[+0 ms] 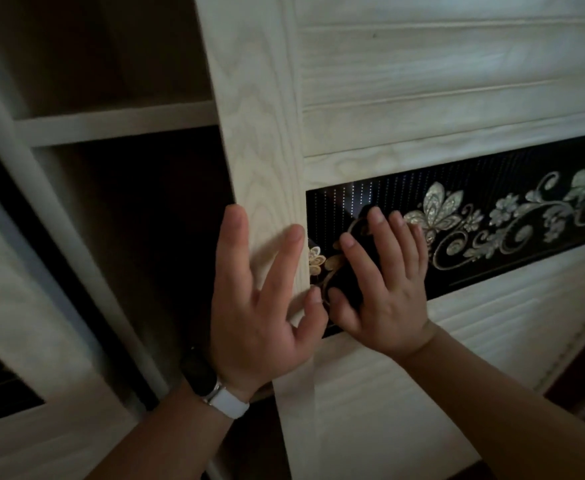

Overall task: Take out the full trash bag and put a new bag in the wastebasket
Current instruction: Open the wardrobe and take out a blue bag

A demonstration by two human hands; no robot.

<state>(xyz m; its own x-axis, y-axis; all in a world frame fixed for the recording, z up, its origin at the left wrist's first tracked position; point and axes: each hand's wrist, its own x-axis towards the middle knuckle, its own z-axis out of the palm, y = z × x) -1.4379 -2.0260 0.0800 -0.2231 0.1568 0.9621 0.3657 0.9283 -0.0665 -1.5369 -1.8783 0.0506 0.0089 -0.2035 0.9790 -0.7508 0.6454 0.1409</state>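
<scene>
No trash bag and no wastebasket is in view. A pale wood-grain sliding wardrobe door [260, 133] fills the middle and right. My left hand [263, 306], with a white-strapped watch on the wrist, lies on the door's left edge, fingers spread and wrapped around that edge. My right hand [384, 285] presses flat with fingers apart on the door's black glossy band with a gold and silver flower pattern [509, 216]. Neither hand holds a loose object.
Left of the door the wardrobe stands open, showing a pale shelf [111, 123] and a dark compartment [152, 220] below it. A second door panel [24, 341] with its own black band lies at the far left. Dark floor shows at the lower right corner.
</scene>
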